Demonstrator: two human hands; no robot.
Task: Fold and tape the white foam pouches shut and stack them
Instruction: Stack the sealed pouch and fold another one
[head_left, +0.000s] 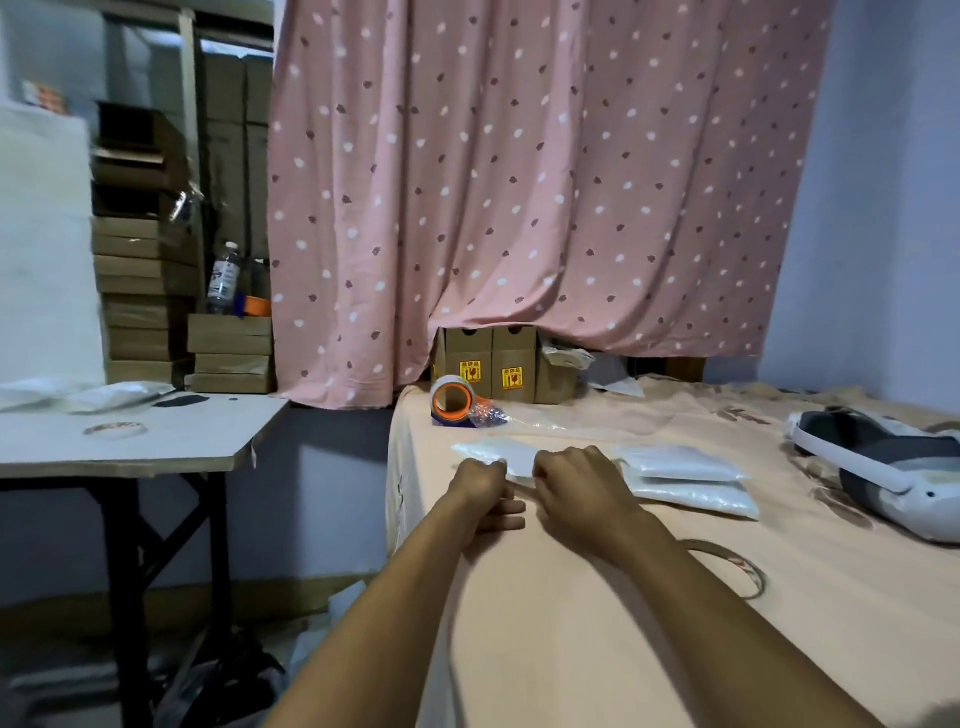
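A white foam pouch lies flat on the pink-covered surface, near its left edge. My left hand pinches the pouch's near edge from the left. My right hand pinches the same edge from the right, knuckles up. To the right, two white pouches lie stacked, the upper one shifted back. A tape roll with an orange core stands behind the pouch. A thin, nearly used-up tape ring lies beside my right forearm.
A white headset lies at the right. Cardboard boxes stand under the pink curtain. A white folding table at the left holds more pouches and a tape ring. Stacked cartons fill the far left.
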